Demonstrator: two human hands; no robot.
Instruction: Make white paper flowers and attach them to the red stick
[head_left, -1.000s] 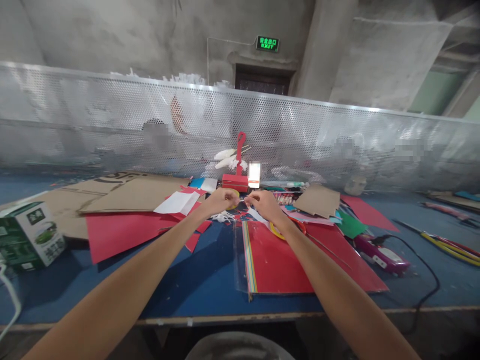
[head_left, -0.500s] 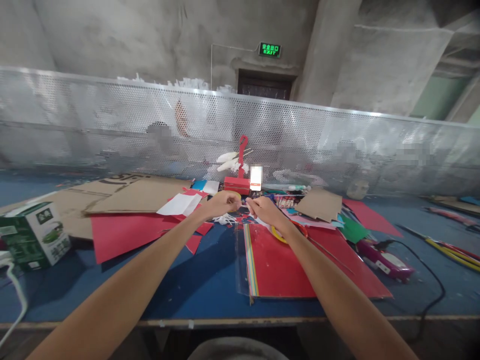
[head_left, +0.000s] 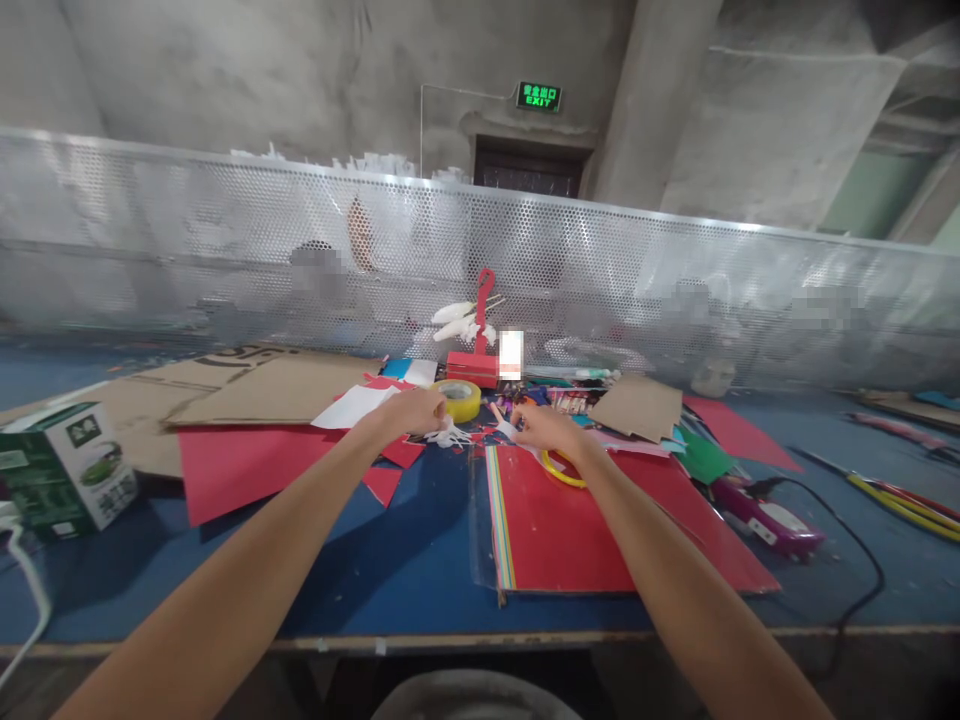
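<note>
My left hand (head_left: 421, 410) is closed in a pinch beside a yellow tape roll (head_left: 459, 402). White thin strips (head_left: 450, 434) lie just right of its fingertips, and whether it grips one I cannot make out. My right hand (head_left: 546, 428) is closed at the fingertips around a small white piece (head_left: 507, 429), which looks like paper or tape. Beneath this hand, a yellow ring (head_left: 561, 476) is partly hidden by the wrist. It rests on a stack of red sheets (head_left: 562, 540) in a clear sleeve.
A red construction (head_left: 471, 368) with an upright strip and white petal-like pieces stands before the perforated metal screen (head_left: 247, 240). Beside it is a lit phone (head_left: 511, 355). Cardboard (head_left: 270, 388) and a green box (head_left: 71, 470) lie left; a purple device (head_left: 772, 520) with a cable and long-bladed shears (head_left: 892, 497) lie right.
My hands, close together before, have moved apart and slightly downward. The yellow tape roll between them now shows more fully, and the white piece at my right fingers is more visible.
</note>
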